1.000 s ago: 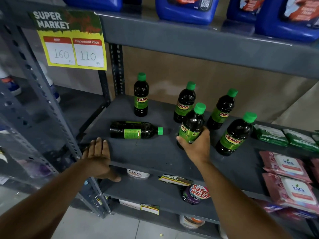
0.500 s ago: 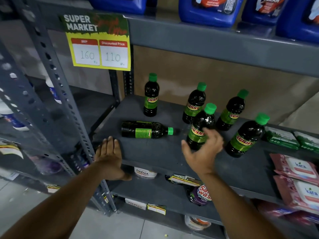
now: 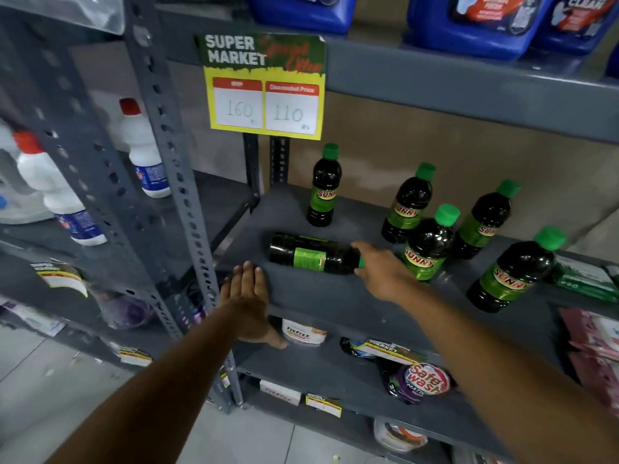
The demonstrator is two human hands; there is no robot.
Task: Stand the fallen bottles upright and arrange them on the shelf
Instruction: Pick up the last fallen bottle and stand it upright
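One dark bottle with a green label lies on its side on the grey shelf, cap end to the right. My right hand covers its cap end, fingers curling round the neck; a firm grip is not clear. My left hand rests flat on the shelf's front edge, fingers spread, holding nothing. Several same bottles stand upright: one at the back left, two at the back, one just right of my hand, one at the front right.
A yellow price sign hangs from the shelf above, which carries blue jugs. Green packets and pink packs lie at the right. White bottles stand on the left rack behind a perforated post.
My right hand let go of the upright bottle and moved left onto the fallen bottle's cap end. The view shifted left. My left hand stayed on the shelf edge.
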